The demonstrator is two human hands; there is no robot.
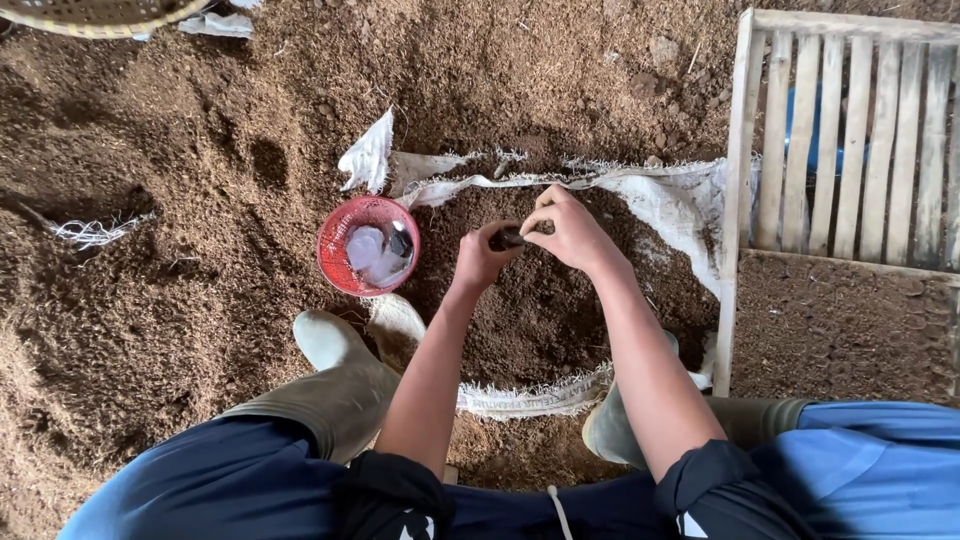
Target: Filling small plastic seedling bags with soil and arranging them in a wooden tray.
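Note:
My left hand and my right hand meet over an open white woven sack filled with dark brown soil. Both pinch a small dark object between the fingertips; what it is cannot be told. A red round plastic basket with pale, clear plastic pieces inside stands just left of my left hand, beside the sack.
Brown soil and sawdust cover the ground all around. A pale wooden slatted frame lies at the right, next to the sack. My pale rubber boots stand at the sack's near edge. A woven basket rim shows at the top left.

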